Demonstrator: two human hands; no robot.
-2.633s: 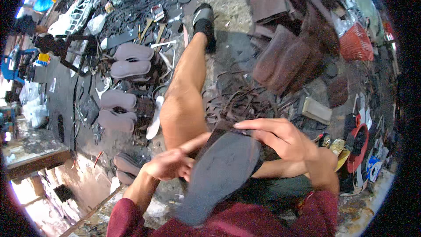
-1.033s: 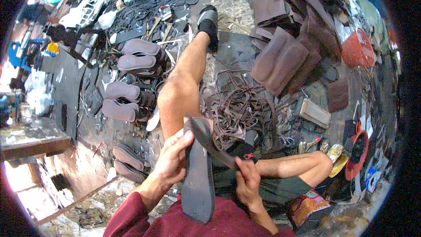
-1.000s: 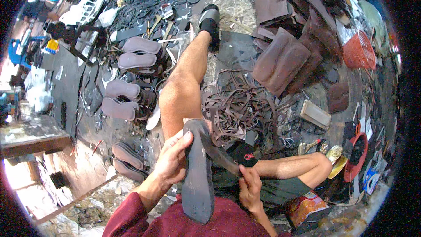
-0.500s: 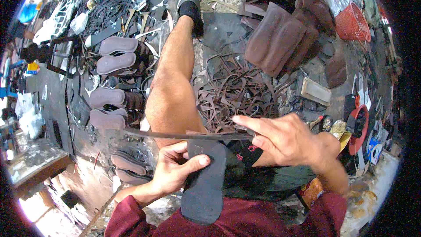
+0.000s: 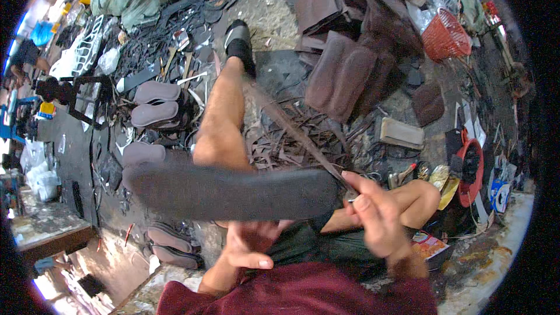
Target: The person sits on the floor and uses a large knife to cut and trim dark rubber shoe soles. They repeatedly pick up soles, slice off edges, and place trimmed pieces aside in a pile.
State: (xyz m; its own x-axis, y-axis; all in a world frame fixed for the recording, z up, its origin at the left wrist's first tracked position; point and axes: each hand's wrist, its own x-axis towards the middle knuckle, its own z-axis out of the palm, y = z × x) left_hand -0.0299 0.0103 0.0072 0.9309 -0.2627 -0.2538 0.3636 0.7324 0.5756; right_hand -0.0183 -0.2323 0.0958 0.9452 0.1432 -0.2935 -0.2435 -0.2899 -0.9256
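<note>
A dark grey shoe sole (image 5: 233,193) lies level across my front, its edges slightly blurred. My left hand (image 5: 249,246) holds it from the near side; the fingertips are hidden behind it and the thumb stands away. To the right of the sole, my right hand (image 5: 376,216) pinches the near end of a long, thin dark strip (image 5: 297,134). That strip slants up and leftward beyond the sole; blur hides whether it is a blade or a trimming. A small shiny bit shows at my right fingers.
Curled dark offcuts (image 5: 274,154) lie beyond the sole. Stacked soles (image 5: 156,114) stand at the left, with brown moulded sheets (image 5: 341,79) farther right. A pale block (image 5: 402,133), a red basket (image 5: 446,36) and a red-rimmed round thing (image 5: 471,166) sit at the right.
The sole has gone from upright near my chest to lying crosswise, raised in front of me. The strip has swung from level to slanting away. My view has shifted a little.
</note>
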